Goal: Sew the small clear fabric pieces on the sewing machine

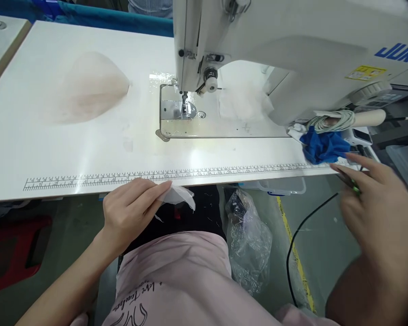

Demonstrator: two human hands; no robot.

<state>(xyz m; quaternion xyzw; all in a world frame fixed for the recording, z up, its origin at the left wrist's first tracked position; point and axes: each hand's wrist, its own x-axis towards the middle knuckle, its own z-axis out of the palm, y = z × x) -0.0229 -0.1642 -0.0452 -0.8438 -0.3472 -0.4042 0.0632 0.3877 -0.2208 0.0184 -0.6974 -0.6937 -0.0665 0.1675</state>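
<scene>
Fingers (156, 190) on one sheer fabric scrap (180, 195)

A white sewing machine (292, 50) stands on the white counter (54, 149); what looks like sheer beige fabric (88, 88) lies left, blue cloth (323, 147) right.

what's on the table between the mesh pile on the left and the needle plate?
Head view: only bare white table between the sheer mesh pile and the needle plate, apart from faint smudges. The printed ruler strip runs nearer the front edge, outside that stretch.
</scene>
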